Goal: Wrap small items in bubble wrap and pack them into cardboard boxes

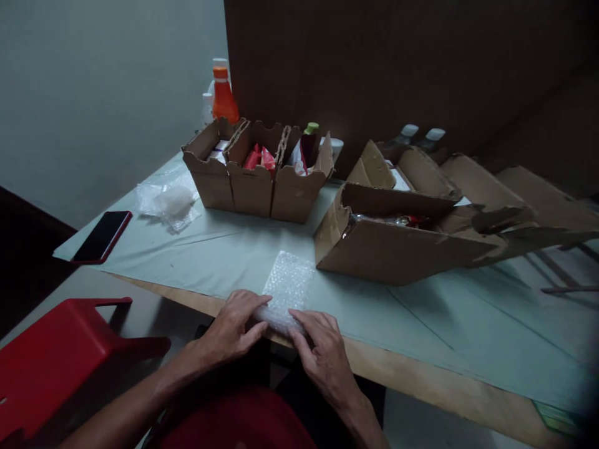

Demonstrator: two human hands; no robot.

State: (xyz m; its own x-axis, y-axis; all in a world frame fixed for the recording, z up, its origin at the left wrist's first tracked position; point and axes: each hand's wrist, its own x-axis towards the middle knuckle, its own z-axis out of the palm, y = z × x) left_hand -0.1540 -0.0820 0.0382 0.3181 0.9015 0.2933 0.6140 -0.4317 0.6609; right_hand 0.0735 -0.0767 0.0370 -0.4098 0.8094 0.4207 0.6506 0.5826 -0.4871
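Note:
A sheet of bubble wrap (pixel 291 279) lies at the table's front edge, its near end rolled into a thick tube. My left hand (pixel 236 324) grips the left end of that roll between thumb and fingers. At the opposite end, my right hand (pixel 321 343) holds the roll the same way. The far part of the sheet rests flat on the pale green cloth. Whether anything is wrapped inside the roll, I cannot tell.
More bubble wrap (pixel 173 202) lies crumpled at the left, near a phone (pixel 103 237). Cardboard bins (pixel 253 193) with packets stand behind; a larger cardboard box (pixel 402 252) is at the right. An orange bottle (pixel 224 100) stands at the back. A red stool (pixel 70 362) is at lower left.

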